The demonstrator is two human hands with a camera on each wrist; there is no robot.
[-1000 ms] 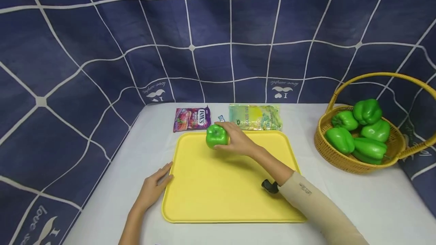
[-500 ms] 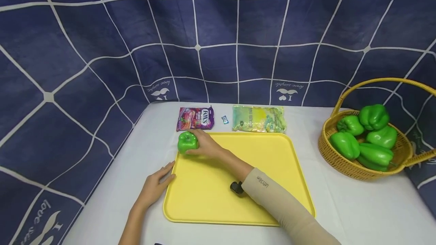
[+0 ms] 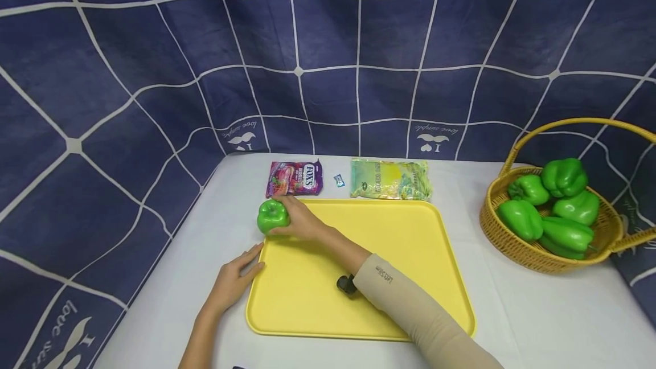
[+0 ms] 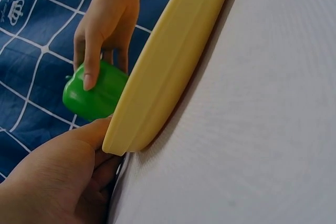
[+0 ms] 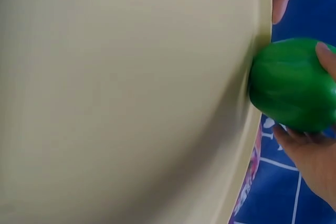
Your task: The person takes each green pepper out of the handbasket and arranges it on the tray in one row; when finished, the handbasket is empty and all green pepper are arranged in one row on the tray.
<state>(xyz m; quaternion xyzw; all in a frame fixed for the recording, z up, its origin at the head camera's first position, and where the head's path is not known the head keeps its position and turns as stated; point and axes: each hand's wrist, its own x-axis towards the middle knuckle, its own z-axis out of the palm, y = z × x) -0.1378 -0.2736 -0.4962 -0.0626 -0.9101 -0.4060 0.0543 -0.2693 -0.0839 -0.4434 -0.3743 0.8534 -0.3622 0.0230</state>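
My right hand (image 3: 299, 222) holds a green bell pepper (image 3: 273, 216) at the far left corner of a yellow tray (image 3: 328, 312). In the left wrist view, the fingers reach around the pepper from above. The right wrist view shows the pepper (image 5: 294, 85) close against the tray rim, with the thumb on its side. My left hand (image 3: 230, 282) rests on the white table at the tray's left edge, fingertips touching the rim. Some of its fingers are shaded and partly hidden in the left wrist view.
A wicker basket (image 3: 489, 235) with several green peppers stands at the right. Behind the tray lie a purple candy bag (image 3: 295, 179), a small blue wrapper (image 3: 339, 180) and a yellow-green packet (image 3: 391, 179). A dark checked cloth (image 3: 328, 95) hangs at the back.
My right hand has carried the pepper leftward, from above the tray's far part to its far left corner. The small wrapper has come fully into sight. The left hand keeps its place.
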